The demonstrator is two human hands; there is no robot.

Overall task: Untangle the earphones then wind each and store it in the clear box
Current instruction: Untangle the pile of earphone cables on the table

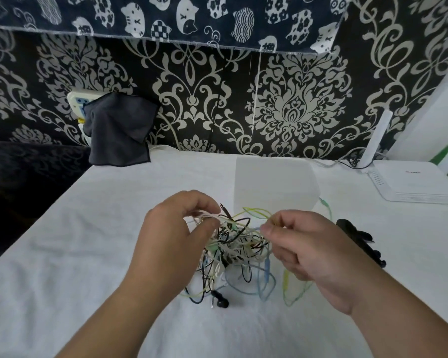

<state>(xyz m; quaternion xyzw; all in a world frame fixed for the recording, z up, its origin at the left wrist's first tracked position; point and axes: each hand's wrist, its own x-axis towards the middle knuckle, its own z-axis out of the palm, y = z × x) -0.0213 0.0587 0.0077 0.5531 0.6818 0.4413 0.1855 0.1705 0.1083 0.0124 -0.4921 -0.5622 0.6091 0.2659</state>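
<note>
A tangle of earphones [237, 250] in white, black, yellow-green and pale blue cords hangs between my hands above the white table [88, 228]. My left hand [176, 233] pinches a white cord at the tangle's upper left. My right hand [303, 246] pinches a yellow-green cord at its upper right. A black earbud [221, 301] and loose loops trail onto the cloth below. The clear box [274, 184] stands just behind the tangle, frosted and open-topped.
A black object [360, 240] lies on the table right of my right hand. A white router [414, 184] with an upright antenna sits at the far right. A dark cloth [119, 130] hangs over a wall socket at the back left.
</note>
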